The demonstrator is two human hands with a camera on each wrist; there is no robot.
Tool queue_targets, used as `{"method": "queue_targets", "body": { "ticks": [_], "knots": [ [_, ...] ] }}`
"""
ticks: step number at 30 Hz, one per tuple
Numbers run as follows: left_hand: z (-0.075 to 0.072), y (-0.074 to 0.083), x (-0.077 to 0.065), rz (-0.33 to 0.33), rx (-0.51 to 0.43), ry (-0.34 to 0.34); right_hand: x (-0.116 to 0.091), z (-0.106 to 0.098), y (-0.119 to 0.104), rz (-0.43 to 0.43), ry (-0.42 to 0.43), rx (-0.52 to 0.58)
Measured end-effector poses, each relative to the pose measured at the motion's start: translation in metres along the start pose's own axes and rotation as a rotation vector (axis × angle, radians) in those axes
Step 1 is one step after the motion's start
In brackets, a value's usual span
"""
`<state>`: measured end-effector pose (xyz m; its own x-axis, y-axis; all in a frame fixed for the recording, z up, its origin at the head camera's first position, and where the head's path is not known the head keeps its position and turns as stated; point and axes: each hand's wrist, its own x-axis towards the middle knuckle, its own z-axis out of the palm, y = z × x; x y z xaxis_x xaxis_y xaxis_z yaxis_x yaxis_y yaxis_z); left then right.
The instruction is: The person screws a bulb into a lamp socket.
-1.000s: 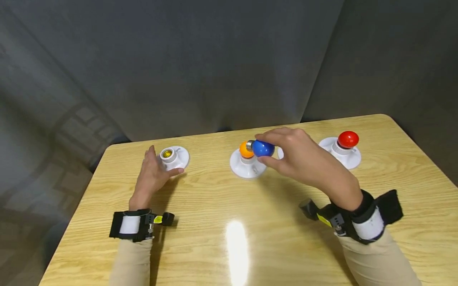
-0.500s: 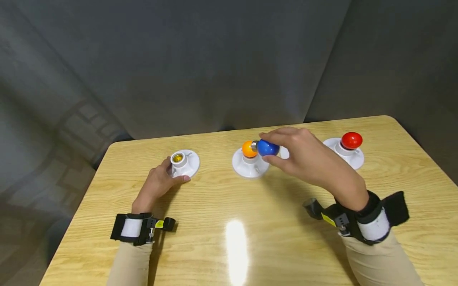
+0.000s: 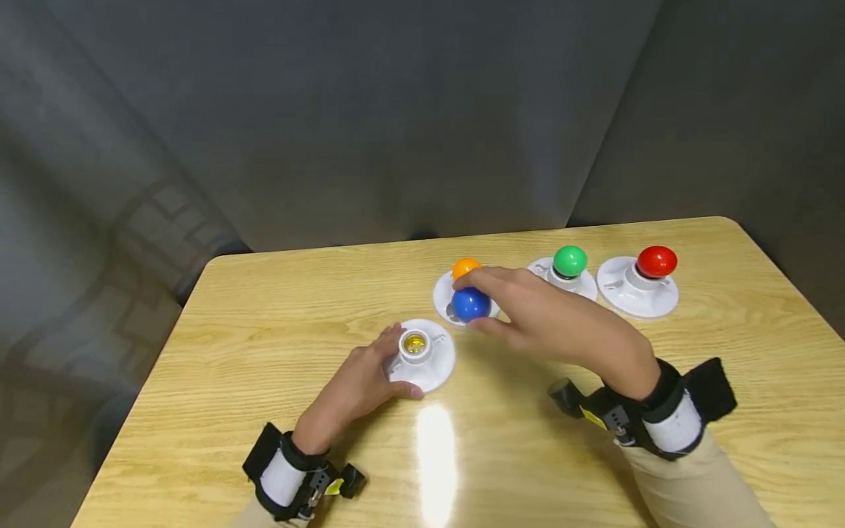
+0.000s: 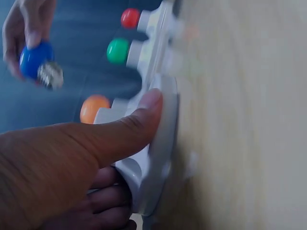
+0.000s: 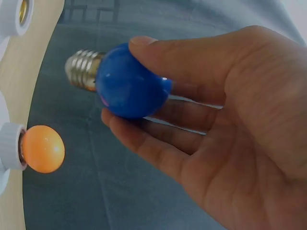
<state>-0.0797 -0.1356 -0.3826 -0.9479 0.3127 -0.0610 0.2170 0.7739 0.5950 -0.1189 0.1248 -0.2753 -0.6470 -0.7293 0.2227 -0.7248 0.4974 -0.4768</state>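
My left hand (image 3: pixel 356 389) grips the white round lamp holder (image 3: pixel 436 365) by its rim, thumb on the near side. Its brass-lined socket faces up with no bulb in it. In the left wrist view, my thumb (image 4: pixel 129 132) lies across the holder's edge and the other fingers curl beneath. Above the table, my right hand (image 3: pixel 548 312) pinches a blue light bulb (image 5: pixel 129 84) between thumb and fingers. Its silver screw base (image 5: pixel 84 69) points away from the palm. From the head view, the blue bulb partly covers a second holder, which carries an orange bulb (image 3: pixel 466 268).
To the right along the table's back stand two more white holders, with a green bulb (image 3: pixel 571 261) and a red bulb (image 3: pixel 656 262). The wooden table (image 3: pixel 317 308) ends at a dark grey curtain (image 3: pixel 396 132).
My left hand has taken hold of the lamp holder and brought it right and nearer. My right hand has lowered the blue bulb slightly and turned its screw base downward; the green bulb now shows.
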Motion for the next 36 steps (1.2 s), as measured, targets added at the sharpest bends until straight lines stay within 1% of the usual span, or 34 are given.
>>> {"method": "queue_targets", "body": {
  "ticks": [3,6,8,13,17,19,22,25,28,33,36],
  "knots": [
    [0.012,0.012,0.001,0.052,-0.005,-0.018,0.000,0.004,0.000,-0.040,-0.018,-0.011],
    [0.023,0.023,0.000,0.074,-0.009,-0.036,-0.001,0.007,-0.001,-0.056,-0.052,-0.030],
    [0.028,0.027,0.000,0.084,-0.012,-0.032,-0.001,0.010,-0.003,-0.070,-0.078,-0.040],
    [0.032,0.033,0.002,0.116,-0.006,0.001,0.002,0.019,-0.003,-0.140,-0.116,-0.013],
    [0.032,0.034,0.002,0.113,0.012,-0.009,0.005,0.029,0.001,-0.179,-0.136,0.022],
    [0.032,0.034,0.002,0.104,0.024,-0.018,0.007,0.034,0.003,-0.175,-0.156,0.033],
    [0.032,0.035,0.002,0.119,0.040,-0.006,0.009,0.040,0.004,-0.158,-0.185,0.039],
    [0.033,0.035,0.001,0.134,0.057,0.007,0.010,0.043,0.003,-0.137,-0.196,0.030],
    [0.032,0.035,0.000,0.127,0.056,-0.001,0.011,0.045,0.001,-0.108,-0.184,0.007],
    [0.031,0.035,0.000,0.126,0.043,-0.015,0.014,0.048,-0.003,-0.034,-0.152,-0.042],
    [0.031,0.035,0.000,0.134,0.041,-0.010,0.015,0.049,-0.004,-0.023,-0.144,-0.056]
  ]
}}
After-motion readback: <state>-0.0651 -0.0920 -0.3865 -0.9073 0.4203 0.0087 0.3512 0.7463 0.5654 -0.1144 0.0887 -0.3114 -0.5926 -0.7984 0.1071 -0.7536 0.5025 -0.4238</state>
